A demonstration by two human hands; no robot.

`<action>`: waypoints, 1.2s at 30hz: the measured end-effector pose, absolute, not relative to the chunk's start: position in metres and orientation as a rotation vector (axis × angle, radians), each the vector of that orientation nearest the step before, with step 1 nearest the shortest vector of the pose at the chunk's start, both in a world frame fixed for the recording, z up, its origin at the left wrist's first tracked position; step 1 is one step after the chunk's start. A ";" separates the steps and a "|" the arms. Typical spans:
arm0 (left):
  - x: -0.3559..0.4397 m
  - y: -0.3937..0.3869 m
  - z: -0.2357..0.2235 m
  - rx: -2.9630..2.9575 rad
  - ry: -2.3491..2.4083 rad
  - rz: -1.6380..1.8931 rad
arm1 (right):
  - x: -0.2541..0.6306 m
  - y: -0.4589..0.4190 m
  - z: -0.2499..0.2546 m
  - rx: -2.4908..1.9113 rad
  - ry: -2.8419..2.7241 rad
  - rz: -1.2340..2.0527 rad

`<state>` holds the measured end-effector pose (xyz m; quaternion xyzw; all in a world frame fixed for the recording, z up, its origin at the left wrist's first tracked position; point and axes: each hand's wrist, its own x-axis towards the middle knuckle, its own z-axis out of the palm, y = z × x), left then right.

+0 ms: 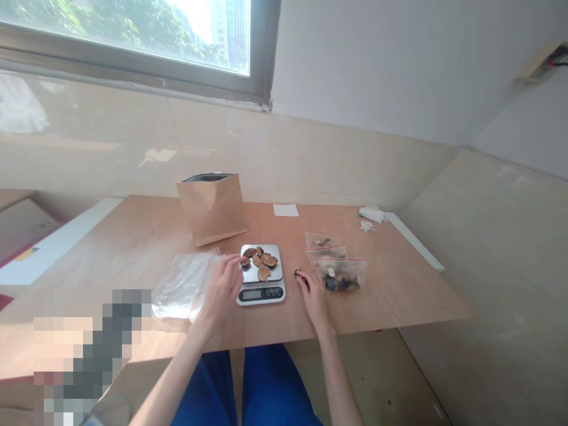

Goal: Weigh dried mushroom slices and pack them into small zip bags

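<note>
A white kitchen scale (261,299) with a metal top stands on the table, carrying several brown dried pieces that look like slices or shells (265,273). My left hand (225,281) is at the scale's left edge, fingers stretched out; their tips reach a brown piece (245,261), and I cannot tell whether they touch it. To the right of the scale, my right hand (312,290) rests low over the table, thumb and forefinger pinched at a small dark strip (298,273). Beside it lies a clear zip bag (348,278) with dark and brown dried pieces.
Behind the scale stands an open brown paper pouch (213,210). Clear plastic bags (180,290) lie to the left. More zip bags (322,239) overlap at the right. A white paper (286,210) and crumpled white scraps (371,214) lie toward the wall. The table's front edge (275,341) is near my legs.
</note>
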<state>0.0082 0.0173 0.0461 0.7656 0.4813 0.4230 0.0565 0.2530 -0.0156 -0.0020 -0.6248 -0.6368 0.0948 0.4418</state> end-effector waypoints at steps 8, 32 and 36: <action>0.040 0.007 0.021 2.564 1.328 0.881 | 0.259 -0.039 -0.015 -1.564 -1.707 0.077; -0.043 -0.030 0.008 2.016 1.881 1.053 | 0.208 -0.019 0.030 -1.356 -1.529 0.222; -0.051 -0.027 -0.006 1.868 1.959 0.985 | 0.221 -0.024 0.007 -1.392 -1.532 0.284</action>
